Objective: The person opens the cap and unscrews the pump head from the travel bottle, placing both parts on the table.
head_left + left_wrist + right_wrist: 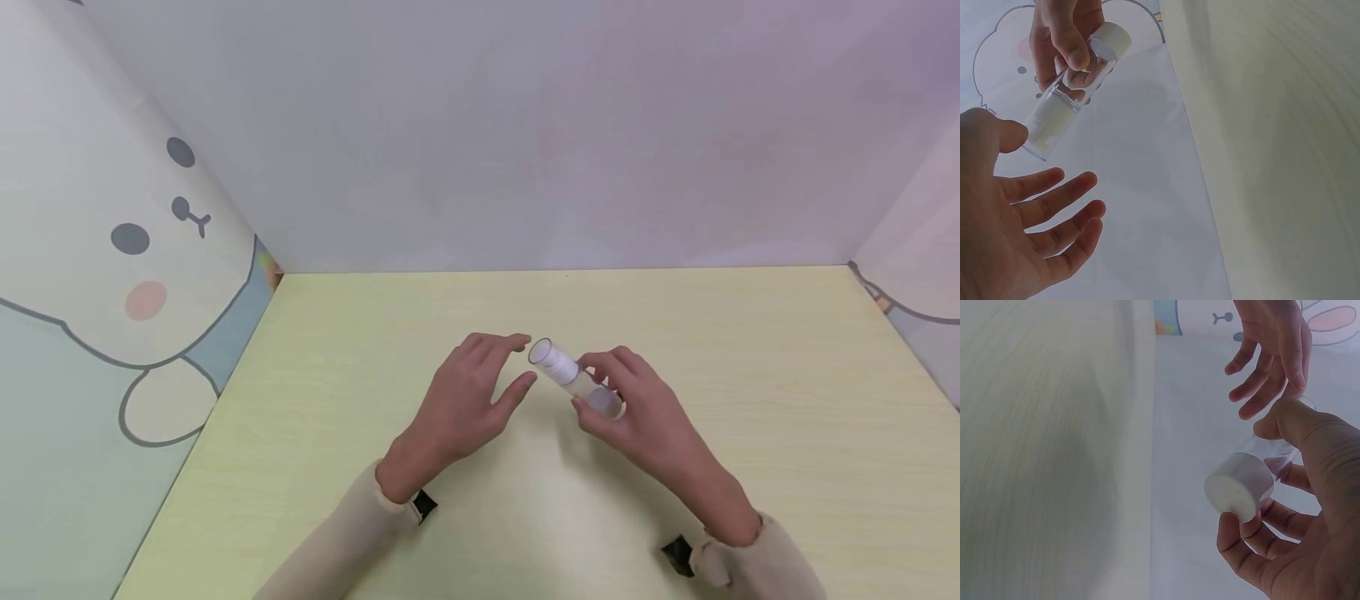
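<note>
A slim clear bottle is held tilted above the table, its see-through cap pointing up and to the left in the head view. White parts show inside that cap, and a white base is at the other end. My right hand grips the bottle around its lower half, thumb on one side and fingers on the other. Close by the capped end, my left hand has its thumb and fingers spread apart with nothing between them. In the left wrist view its thumb overlaps the edge of the clear cap.
A pale wood-grain table lies under both hands. Behind it rises a plain whitish wall panel. Side panels carry cartoon animal prints. Small black pieces hang at both sleeve cuffs.
</note>
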Action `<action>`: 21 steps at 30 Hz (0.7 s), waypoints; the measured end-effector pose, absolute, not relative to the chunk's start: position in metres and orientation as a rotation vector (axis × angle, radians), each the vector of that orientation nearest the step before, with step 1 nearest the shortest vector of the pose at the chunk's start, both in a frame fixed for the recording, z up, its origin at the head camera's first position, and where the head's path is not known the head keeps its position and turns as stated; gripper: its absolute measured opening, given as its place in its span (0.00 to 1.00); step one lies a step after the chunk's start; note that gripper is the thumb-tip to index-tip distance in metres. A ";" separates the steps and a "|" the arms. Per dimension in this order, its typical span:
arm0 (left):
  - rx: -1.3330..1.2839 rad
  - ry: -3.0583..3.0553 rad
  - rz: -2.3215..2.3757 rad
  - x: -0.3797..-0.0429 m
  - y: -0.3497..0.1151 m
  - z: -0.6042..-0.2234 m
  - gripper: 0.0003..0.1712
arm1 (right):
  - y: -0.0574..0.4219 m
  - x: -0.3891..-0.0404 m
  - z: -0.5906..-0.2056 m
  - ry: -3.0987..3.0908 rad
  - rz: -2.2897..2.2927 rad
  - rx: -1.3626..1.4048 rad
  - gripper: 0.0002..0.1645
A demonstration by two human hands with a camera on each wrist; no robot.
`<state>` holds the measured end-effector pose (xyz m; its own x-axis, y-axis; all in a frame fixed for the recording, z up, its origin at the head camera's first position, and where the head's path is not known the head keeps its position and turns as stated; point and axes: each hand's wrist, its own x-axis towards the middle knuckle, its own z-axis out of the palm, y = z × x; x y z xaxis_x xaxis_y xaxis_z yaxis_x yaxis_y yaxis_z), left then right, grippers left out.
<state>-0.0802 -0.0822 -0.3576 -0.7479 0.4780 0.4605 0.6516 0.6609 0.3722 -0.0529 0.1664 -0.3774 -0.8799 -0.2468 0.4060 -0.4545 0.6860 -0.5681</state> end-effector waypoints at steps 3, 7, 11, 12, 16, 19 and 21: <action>-0.912 -2.554 -0.756 -0.079 -0.080 -0.358 0.22 | 0.164 -0.052 -0.378 -2.596 0.991 0.571 0.24; -0.919 -2.557 -0.756 -0.078 -0.077 -0.358 0.22 | 0.162 -0.051 -0.377 -2.587 0.986 0.586 0.24; -0.918 -2.561 -0.770 -0.077 -0.075 -0.357 0.23 | 0.162 -0.050 -0.376 -2.584 0.984 0.589 0.24; -0.917 -2.562 -0.777 -0.077 -0.074 -0.356 0.23 | 0.162 -0.050 -0.376 -2.584 0.984 0.589 0.24; -0.915 -2.575 -0.825 -0.075 -0.072 -0.357 0.24 | 0.162 -0.050 -0.377 -2.583 0.988 0.598 0.25; -0.907 -2.584 -0.866 -0.073 -0.071 -0.357 0.25 | 0.161 -0.049 -0.377 -2.576 0.995 0.612 0.25; -0.896 -2.584 -0.900 -0.072 -0.069 -0.358 0.26 | 0.160 -0.049 -0.377 -2.569 1.003 0.620 0.25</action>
